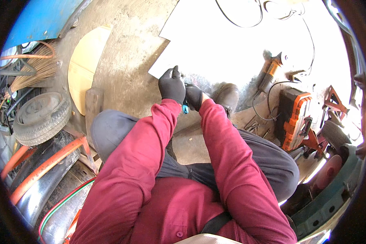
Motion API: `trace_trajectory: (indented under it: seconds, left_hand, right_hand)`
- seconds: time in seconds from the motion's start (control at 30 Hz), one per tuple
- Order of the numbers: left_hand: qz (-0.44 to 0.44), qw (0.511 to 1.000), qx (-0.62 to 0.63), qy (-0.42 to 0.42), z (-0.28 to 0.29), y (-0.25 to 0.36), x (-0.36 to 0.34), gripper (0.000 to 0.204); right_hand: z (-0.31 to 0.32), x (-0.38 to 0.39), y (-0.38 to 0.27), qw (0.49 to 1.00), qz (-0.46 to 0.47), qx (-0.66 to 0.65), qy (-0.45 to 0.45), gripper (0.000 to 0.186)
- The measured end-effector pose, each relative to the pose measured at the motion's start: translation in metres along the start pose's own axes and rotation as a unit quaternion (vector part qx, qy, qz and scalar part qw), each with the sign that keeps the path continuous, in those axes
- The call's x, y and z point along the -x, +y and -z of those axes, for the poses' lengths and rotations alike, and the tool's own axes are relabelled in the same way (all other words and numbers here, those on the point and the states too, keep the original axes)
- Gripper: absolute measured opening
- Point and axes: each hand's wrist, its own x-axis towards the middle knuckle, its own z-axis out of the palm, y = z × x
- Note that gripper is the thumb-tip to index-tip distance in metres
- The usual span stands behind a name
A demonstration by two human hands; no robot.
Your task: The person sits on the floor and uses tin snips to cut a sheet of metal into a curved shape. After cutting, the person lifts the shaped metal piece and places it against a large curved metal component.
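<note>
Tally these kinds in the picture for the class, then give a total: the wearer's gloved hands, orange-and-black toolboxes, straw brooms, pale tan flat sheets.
Gloved hands: 2 (left hand, right hand)
Toolbox: 1
Straw broom: 1
Tan sheet: 1
Total: 5

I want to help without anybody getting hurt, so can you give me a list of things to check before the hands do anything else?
1. Gloves on: ok. The left hand and right hand both wear dark ones.
2. Good grip on the blue thing: cannot tell. It is mostly hidden at the hands.
3. Power tool put down: ok. It lies to the right, apart from both hands.
4. Power tool switched off: cannot tell from this picture.
5. Shoe well away from the shiny sheet: not ok. It looks right at the sheet's near edge.
</note>
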Motion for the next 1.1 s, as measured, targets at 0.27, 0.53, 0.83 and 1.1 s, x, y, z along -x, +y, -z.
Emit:
trace_trajectory:
  seconds: [0.27,0.53,0.83,1.1]
  left_hand:
    - [0.031,0.999,0.01,-0.02,0.004,0.028,0.006,0.04]
    - [0.071,0.989,0.129,-0.01,0.005,0.015,-0.031,0.041]
    - [0.004,0.999,-0.041,-0.035,0.004,0.038,-0.003,0.038]
    - [0.05,0.996,0.049,-0.045,-0.001,0.041,0.005,0.04]
  right_hand:
    - [-0.061,-0.033,0.011,0.981,-0.13,-0.144,0.004,0.026]
    - [-0.022,0.01,-0.063,0.681,-0.431,-0.588,0.068,0.034]
    - [0.012,-0.009,-0.016,0.964,-0.197,-0.16,-0.083,0.032]
    - [0.059,0.004,-0.044,0.954,-0.197,-0.185,-0.127,0.022]
